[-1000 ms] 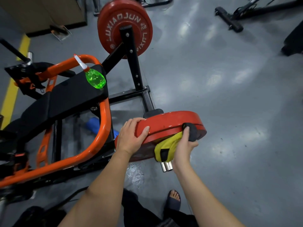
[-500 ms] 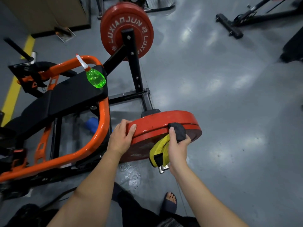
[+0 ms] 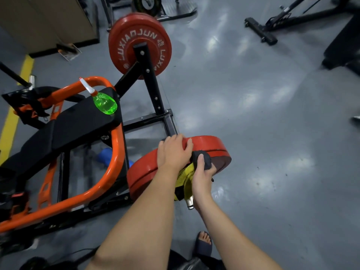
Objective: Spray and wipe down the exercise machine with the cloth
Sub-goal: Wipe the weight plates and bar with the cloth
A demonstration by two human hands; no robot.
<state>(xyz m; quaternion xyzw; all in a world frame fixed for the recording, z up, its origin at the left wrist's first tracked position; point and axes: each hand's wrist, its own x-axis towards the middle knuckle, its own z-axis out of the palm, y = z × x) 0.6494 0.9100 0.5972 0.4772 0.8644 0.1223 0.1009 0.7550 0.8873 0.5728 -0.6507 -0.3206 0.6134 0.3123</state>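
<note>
Spray bottle (image 3: 102,99), green liquid (image 3: 106,108) inside

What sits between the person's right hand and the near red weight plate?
The head view shows a dark and yellow cloth, which the right hand grips against the rim of the red weight plate.

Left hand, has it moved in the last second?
Yes. The left hand slid right along the rim of the red weight plate, from its left end to beside the cloth.
</note>
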